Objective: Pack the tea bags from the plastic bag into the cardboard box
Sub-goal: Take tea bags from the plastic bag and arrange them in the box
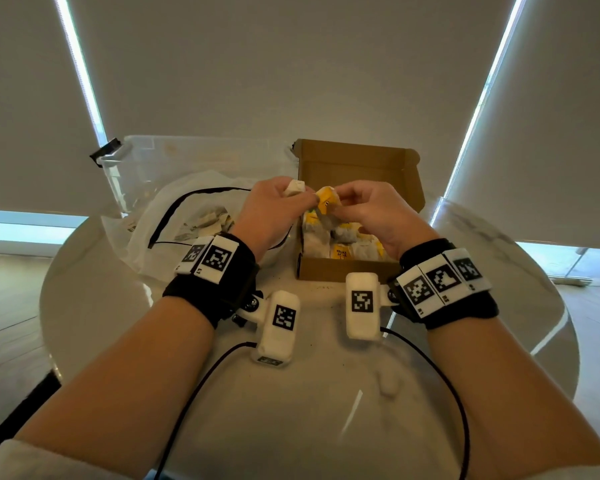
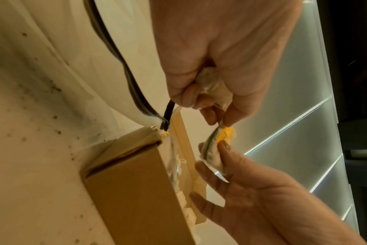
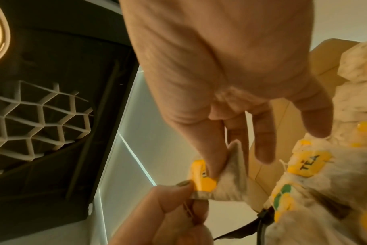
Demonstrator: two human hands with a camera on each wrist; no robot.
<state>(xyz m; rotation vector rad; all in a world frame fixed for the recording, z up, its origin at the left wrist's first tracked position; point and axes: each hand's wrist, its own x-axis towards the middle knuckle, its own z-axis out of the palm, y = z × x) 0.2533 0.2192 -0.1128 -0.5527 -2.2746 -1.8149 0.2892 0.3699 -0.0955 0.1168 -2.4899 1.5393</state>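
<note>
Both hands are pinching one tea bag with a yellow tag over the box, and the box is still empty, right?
Not quite. The cardboard box is not empty: the head view shows tea bags already lying inside. The rest holds: the left hand and right hand both pinch one yellow-tagged tea bag over it.

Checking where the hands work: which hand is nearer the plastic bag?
Left. The left hand hovers at the plastic bag's right edge; the right hand is over the cardboard box, farther away.
</note>
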